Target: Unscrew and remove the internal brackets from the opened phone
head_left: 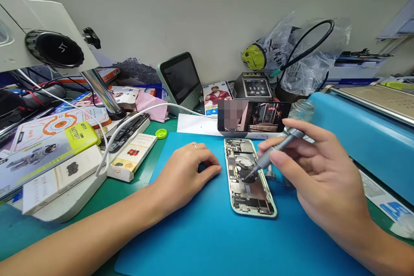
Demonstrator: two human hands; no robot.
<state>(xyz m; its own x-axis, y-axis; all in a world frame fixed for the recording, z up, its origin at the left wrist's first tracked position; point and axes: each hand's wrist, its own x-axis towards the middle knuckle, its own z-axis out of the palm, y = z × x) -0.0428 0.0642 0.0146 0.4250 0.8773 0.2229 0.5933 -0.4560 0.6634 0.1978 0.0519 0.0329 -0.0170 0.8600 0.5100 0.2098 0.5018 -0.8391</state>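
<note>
An opened phone (249,177) with its boards showing lies on a blue work mat (207,233). My right hand (310,177) is closed round a grey screwdriver (274,152); its tip rests on the middle of the phone's inside. To the left of the phone my left hand (186,172) lies on the mat with the fingers curled down, holding nothing I can see, fingertips close to the phone's left edge. A ring sits on one finger.
A second phone (254,116) playing video leans behind the open one, by a glass jar (300,110). Boxes (132,157), a white cable (129,125) and a microscope stand (100,90) crowd the left. A small display (181,79) and a blue machine (365,138) stand behind and right.
</note>
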